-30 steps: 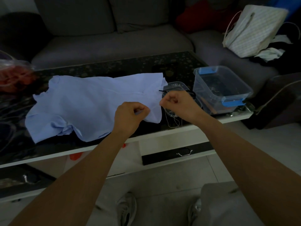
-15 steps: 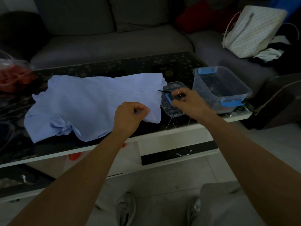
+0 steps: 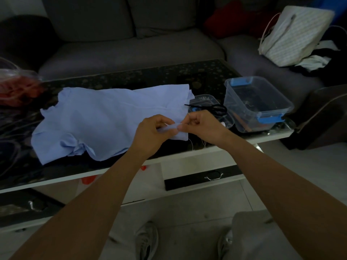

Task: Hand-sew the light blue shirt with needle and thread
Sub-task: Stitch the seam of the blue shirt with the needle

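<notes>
We take the clear plastic box (image 3: 258, 104) with blue latches as landmark; it stands open at the right end of the dark patterned coffee table (image 3: 131, 76). Just left of the box lies a flat clear lid or tray (image 3: 205, 99), and black scissors (image 3: 208, 107) rest across it, blades pointing away from the box toward the light blue shirt (image 3: 97, 119). The shirt is spread flat on the table well left of the box, its near right corner lifted off the glass. Far left of the box, at the table's other end, sits a clear bag (image 3: 16, 87) of red contents. Behind the box runs a grey sofa (image 3: 131, 45); behind and right of it a pale striped tote bag (image 3: 294, 36) leans on the cushions. Below the box, a drawer handle (image 3: 214, 176) shows in the table front.

The scissors and lid lie directly behind the right hand (image 3: 204, 126).

Both forearms reach forward from below. The left hand (image 3: 154, 134) pinches the shirt's lifted corner between thumb and fingers. The right hand, between the left hand and the box, has fingers curled and tips pressed together right at that corner. A pale thread (image 3: 203, 143) hangs beneath it; the needle is too small to tell.
</notes>
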{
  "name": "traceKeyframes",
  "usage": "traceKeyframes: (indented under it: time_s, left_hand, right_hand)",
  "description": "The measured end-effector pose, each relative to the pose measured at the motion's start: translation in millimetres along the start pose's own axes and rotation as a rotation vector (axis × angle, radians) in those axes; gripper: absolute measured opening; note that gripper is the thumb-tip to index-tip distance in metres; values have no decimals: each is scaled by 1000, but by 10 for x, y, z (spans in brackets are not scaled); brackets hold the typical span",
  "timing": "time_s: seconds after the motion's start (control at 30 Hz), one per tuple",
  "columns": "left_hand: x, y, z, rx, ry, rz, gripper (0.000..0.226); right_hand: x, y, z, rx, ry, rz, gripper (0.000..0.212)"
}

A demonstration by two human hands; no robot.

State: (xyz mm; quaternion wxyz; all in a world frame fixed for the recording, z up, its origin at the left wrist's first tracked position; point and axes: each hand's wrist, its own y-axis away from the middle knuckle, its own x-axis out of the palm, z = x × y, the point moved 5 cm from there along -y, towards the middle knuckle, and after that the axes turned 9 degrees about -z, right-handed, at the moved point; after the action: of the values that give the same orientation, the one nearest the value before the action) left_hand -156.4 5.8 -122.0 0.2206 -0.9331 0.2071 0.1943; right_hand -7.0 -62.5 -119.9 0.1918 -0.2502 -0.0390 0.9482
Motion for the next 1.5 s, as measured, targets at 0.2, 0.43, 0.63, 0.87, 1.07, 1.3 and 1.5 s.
traceKeyframes:
  time_s: [0.2,0.43,0.63,0.87,1.07,1.3,1.5]
  left_hand:
    - [-73,23,-8,-24,43,-23,4]
    - [-62,6,-24,-7,57,-20,7]
    - [0,7,-64,36,131,-4,8]
    - [11,-19,-53,11,122,-69,6]
    - [-23,-29,-48,3,106,-111,6]
    - [-8,-24,-69,-20,129,-109,8]
    - [10,-23,-61,-33,137,-95,9]
  right_hand:
    - [-16,-6,-41,-7,-71,13,18]
    - [-38,2,-39,-8,-109,-19,18]
    - [-33,20,-23,-27,-124,-21,17]
    - [-58,76,-11,71,-153,-65,19]
    - [-116,214,142,-94,-57,-88,21]
    - [-120,287,95,-48,-13,-44,21]
    - [-105,292,110,-83,27,-23,23]
